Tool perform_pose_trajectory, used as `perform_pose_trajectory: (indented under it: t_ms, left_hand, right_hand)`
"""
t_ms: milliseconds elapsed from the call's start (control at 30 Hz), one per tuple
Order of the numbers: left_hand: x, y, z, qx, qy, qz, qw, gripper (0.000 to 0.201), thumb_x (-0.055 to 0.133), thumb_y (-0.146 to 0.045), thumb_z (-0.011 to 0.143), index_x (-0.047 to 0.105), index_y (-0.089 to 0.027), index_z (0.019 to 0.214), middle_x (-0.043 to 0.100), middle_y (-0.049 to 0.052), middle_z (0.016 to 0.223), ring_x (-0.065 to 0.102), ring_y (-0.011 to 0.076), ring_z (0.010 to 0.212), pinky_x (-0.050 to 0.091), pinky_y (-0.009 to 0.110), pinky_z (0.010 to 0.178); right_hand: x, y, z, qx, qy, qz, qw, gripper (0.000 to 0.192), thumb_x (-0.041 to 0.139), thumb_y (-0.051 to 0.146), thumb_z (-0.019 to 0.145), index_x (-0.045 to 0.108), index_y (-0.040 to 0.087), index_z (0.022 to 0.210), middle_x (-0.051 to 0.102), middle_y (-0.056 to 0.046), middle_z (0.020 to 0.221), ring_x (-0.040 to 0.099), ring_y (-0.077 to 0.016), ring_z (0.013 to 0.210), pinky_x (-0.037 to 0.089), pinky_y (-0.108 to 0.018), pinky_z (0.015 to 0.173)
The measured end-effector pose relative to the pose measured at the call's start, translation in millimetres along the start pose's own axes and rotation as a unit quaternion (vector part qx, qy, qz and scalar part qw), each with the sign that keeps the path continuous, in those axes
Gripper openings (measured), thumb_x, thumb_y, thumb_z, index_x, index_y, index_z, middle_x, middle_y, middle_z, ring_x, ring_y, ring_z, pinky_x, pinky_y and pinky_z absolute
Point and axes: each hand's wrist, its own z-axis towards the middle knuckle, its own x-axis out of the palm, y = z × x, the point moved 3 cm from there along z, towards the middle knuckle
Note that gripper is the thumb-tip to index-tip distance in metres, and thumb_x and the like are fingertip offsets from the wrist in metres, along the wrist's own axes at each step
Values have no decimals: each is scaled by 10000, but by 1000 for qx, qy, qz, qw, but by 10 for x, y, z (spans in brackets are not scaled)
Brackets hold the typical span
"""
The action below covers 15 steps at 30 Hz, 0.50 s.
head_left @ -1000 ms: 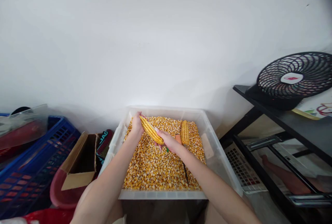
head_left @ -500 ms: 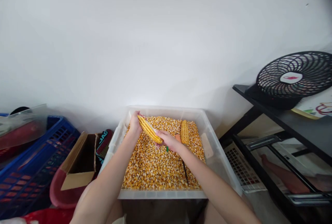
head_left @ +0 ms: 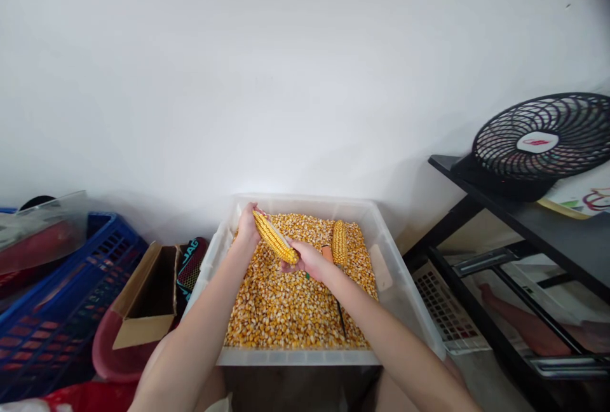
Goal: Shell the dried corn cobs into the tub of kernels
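A yellow corn cob is held at a slant above a bed of loose kernels. My left hand is closed round its upper left end. At the lower right end my right hand grips it, fingers curled underneath. A pale strip without kernels runs along the cob's upper side. Another corn cob lies on the kernels to the right. Beside it is a tool with an orange handle and a dark thin shaft, partly hidden by my right forearm. A small green thing shows under my right hand.
The kernels fill a translucent plastic bin against a white wall. To the left stand a blue crate, a red basin and an open cardboard box. A black fan sits on a dark rack at right.
My right hand has shifted slightly along the cob's lower end, its thumb now nearer the edge. My left hand and the cob stay almost in place.
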Motion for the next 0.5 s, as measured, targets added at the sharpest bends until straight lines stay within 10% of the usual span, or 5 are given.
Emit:
perform_pose_trajectory:
  t_ms: [133,500]
  left_hand:
    - [28,65,0,14,16,40,999,182,507,-275,663,414,-192,531,447,-18,405,444,117,360,381,237,399]
    - [-13,139,-5,22,-21,83,996,190,492,-302,670,427,-189,531,460,-15,400,444,126,356,374,244,388]
  right_hand:
    - [-33,55,7,-98,-65,-123,985,348,512,492,782,617,182,899,647,-36,889,584,-167,863,448,-310,806]
    - [3,-13,-49,-105,-15,-242,964,505,301,631,820,559,214,943,553,7,550,517,-132,402,418,-265,417]
